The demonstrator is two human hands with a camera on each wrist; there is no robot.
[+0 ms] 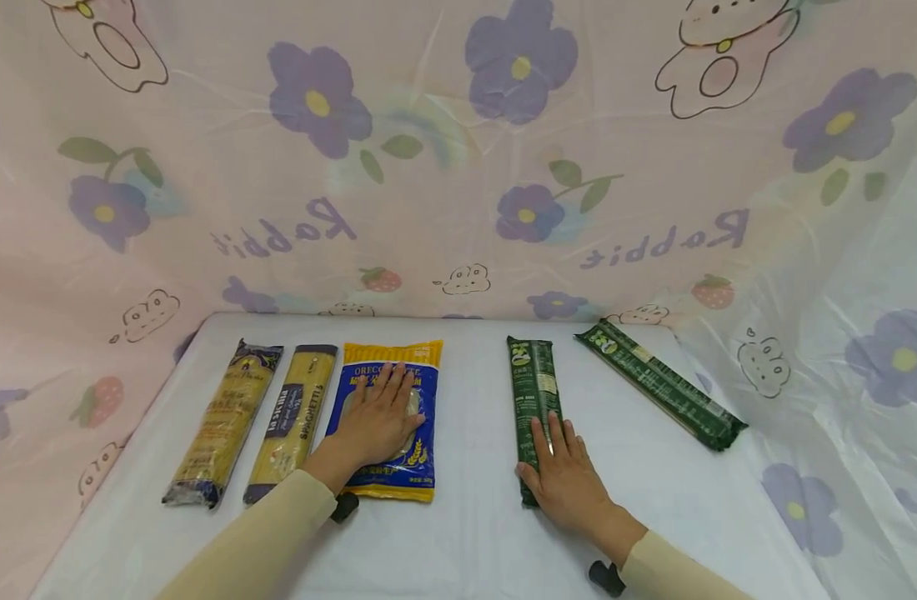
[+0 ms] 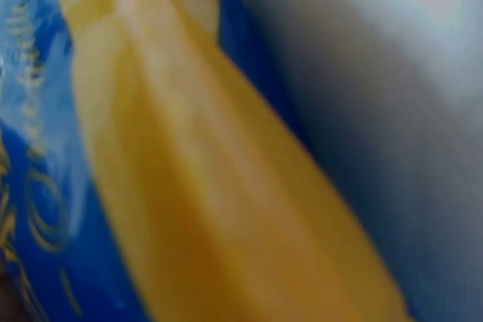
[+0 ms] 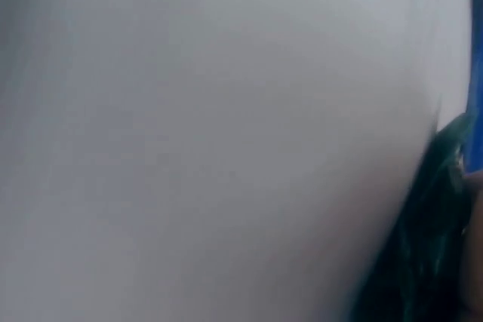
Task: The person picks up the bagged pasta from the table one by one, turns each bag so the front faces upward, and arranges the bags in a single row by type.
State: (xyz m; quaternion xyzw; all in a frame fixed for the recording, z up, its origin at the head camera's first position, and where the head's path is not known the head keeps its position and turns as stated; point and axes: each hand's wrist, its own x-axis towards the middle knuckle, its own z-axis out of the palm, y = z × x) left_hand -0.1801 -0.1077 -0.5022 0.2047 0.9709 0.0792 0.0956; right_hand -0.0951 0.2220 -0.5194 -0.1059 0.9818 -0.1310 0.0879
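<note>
Now the left hand (image 1: 379,418) rests, fingers spread, on the blue packet (image 1: 428,392), while the right hand (image 1: 571,483), fingers slightly spread, touches a green packet (image 1: 532,383) near a slanted one (image 1: 661,385).

Your left hand (image 1: 379,421) rests on a blue-and-yellow packet (image 1: 427,387). Your right hand (image 1: 574,492) rests on a green packet (image 1: 532,375); a slanted green one (image 1: 661,385) lies farther right.

Pale pink cloth (image 1: 428,187) w/ purple flwrs (image 1: 522,67), strawberries (image 1: 383,280) & reversed "Rabbit" txt (image 1: 288,229) hung behind & both sides of white tbl (image 1: 473,417).
</note>
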